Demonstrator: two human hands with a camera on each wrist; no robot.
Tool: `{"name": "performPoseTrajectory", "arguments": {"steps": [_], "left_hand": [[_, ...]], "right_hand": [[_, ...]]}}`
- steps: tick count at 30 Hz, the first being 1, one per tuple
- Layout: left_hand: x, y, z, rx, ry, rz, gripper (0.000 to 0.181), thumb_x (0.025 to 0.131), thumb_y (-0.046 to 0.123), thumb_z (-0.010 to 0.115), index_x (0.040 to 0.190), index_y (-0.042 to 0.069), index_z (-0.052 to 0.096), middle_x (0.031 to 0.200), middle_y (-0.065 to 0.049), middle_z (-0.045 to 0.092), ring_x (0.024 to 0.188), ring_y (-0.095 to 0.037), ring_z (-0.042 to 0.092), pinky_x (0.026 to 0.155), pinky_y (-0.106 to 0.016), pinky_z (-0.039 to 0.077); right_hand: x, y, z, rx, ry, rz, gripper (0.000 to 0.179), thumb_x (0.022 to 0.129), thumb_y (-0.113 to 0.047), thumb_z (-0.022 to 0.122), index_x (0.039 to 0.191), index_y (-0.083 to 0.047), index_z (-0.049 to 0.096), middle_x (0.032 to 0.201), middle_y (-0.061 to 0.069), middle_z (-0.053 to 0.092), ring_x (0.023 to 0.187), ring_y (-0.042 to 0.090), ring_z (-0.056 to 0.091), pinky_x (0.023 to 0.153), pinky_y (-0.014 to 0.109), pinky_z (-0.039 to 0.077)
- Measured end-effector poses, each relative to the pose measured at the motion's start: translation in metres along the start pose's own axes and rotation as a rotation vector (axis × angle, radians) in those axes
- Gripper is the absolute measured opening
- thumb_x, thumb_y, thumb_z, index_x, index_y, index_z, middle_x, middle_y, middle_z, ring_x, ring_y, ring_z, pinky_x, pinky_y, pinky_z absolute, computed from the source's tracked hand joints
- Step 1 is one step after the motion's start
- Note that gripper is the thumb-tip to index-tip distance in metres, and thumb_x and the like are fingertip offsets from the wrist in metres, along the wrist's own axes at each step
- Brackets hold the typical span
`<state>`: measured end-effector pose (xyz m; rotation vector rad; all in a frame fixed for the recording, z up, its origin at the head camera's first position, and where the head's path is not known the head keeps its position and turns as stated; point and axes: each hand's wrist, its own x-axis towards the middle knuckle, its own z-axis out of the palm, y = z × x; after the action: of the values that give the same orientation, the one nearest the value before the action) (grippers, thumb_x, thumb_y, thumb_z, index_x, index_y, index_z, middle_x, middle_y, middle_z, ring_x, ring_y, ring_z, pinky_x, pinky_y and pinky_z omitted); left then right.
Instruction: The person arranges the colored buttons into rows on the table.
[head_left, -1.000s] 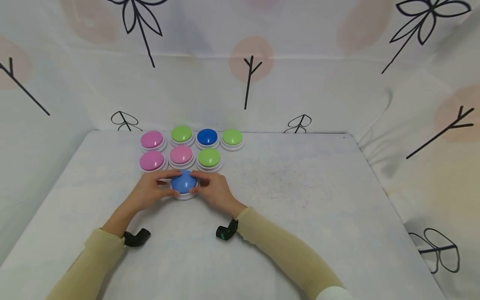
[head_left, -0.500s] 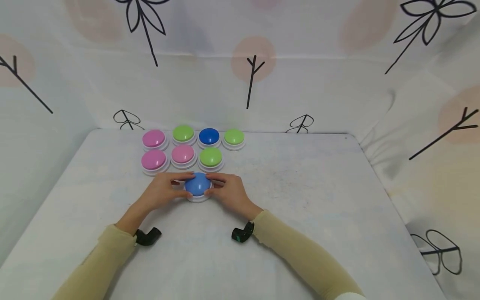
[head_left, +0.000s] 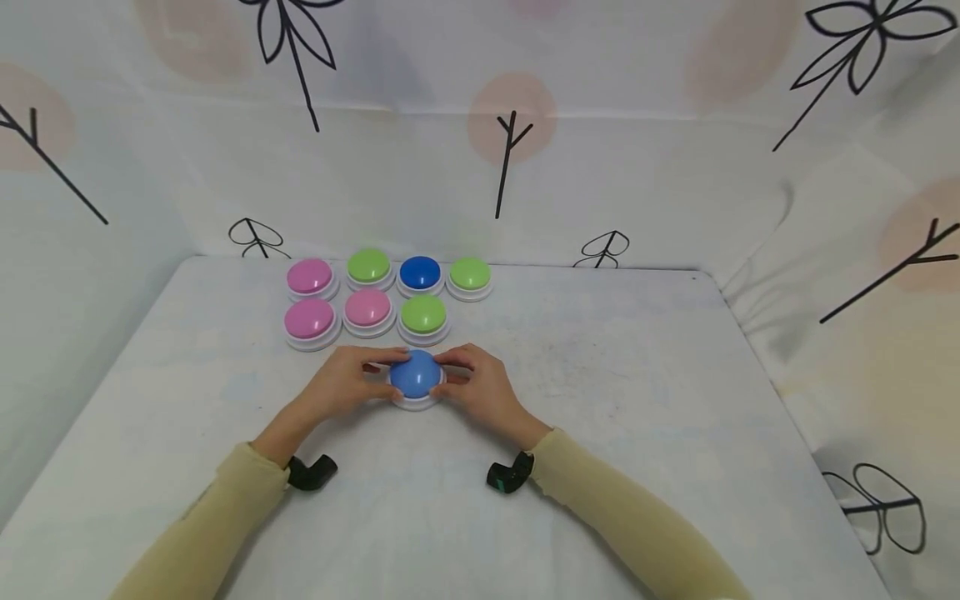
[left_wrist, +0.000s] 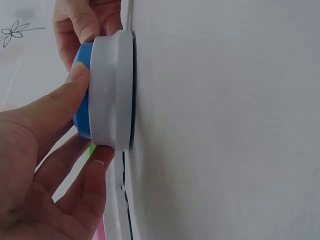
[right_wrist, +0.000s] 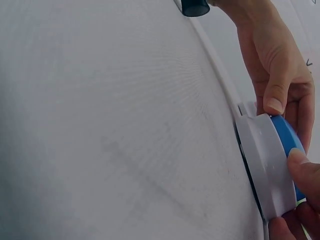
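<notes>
A light blue push button [head_left: 416, 375] with a white round base sits upright on the table, in front of the other buttons. My left hand [head_left: 347, 385] grips its left side, thumb at the near edge and fingers at the far edge. From the opposite side my right hand [head_left: 486, 393] holds it the same way. In the left wrist view the thumb presses on the blue dome and fingers touch the white base [left_wrist: 111, 92]. The right wrist view has the right thumb [right_wrist: 299, 159] on the dome's edge, with the left hand [right_wrist: 277, 65] across from it.
Two rows of buttons stand behind: a dark blue one [head_left: 420, 272], a pink one [head_left: 367, 308], a purple-pink one [head_left: 309, 318], a green one [head_left: 423, 313] and several more. A patterned cloth wall [head_left: 390, 183] rises behind the white table [head_left: 637, 400].
Both hands have moved the light blue button to the right and slightly nearer along the table. The other buttons keep their arrangement; the head view shifts slightly.
</notes>
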<state>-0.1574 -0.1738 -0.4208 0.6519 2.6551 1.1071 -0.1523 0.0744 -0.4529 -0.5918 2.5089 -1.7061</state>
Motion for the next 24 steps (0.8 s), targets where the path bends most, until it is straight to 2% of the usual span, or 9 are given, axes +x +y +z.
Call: {"name": "performPoseTrajectory", "arguments": {"steps": [10, 18, 24], "left_hand": [[0.003, 0.005, 0.005, -0.015, -0.038, 0.040, 0.056, 0.081, 0.024, 0.085, 0.134, 0.018, 0.066, 0.136, 0.002, 0.062, 0.122, -0.025, 0.058, 0.095, -0.042, 0.052], [0.003, 0.005, 0.002, -0.018, -0.086, 0.055, 0.057, 0.084, 0.022, 0.082, 0.138, 0.019, 0.062, 0.138, 0.000, 0.060, 0.126, -0.026, 0.055, 0.096, -0.046, 0.052], [0.002, 0.004, -0.002, -0.005, -0.084, 0.058, 0.055, 0.085, 0.024, 0.081, 0.137, 0.020, 0.062, 0.136, -0.001, 0.061, 0.124, -0.025, 0.056, 0.096, -0.047, 0.052]], "right_hand": [[-0.011, -0.002, -0.010, 0.002, -0.007, 0.003, 0.041, 0.076, -0.005, 0.086, 0.114, -0.002, 0.071, 0.111, 0.005, 0.063, 0.107, 0.017, 0.064, 0.086, 0.021, 0.054], [-0.012, -0.003, -0.014, 0.033, -0.024, 0.005, 0.041, 0.077, -0.003, 0.085, 0.115, -0.001, 0.070, 0.112, 0.007, 0.064, 0.108, 0.021, 0.065, 0.087, 0.024, 0.054], [-0.012, -0.002, -0.017, 0.080, -0.035, 0.026, 0.040, 0.079, -0.001, 0.083, 0.116, 0.000, 0.069, 0.114, 0.010, 0.064, 0.110, 0.024, 0.065, 0.089, 0.027, 0.054]]}}
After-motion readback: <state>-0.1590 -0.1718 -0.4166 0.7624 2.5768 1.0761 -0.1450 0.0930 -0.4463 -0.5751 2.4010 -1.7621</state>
